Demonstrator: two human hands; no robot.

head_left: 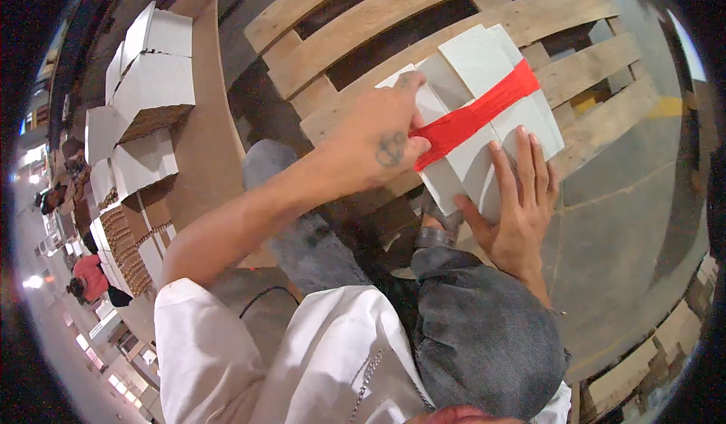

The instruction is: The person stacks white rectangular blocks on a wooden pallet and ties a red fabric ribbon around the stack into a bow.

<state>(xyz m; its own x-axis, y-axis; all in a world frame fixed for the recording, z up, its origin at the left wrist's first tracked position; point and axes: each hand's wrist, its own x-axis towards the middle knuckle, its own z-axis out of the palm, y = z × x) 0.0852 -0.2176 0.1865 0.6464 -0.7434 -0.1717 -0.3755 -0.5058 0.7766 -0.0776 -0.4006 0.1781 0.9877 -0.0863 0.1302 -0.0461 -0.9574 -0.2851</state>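
While a big wooden pallet (423, 16) lies under everything, a white box (484, 69) rests on its boards, right under the fingers of both hands. Left hand (378, 140) presses flat on the box, fingers bent on the end of the red tape (473, 114). Right hand (518, 205) lies flat beside the tape, fingers spread wide.
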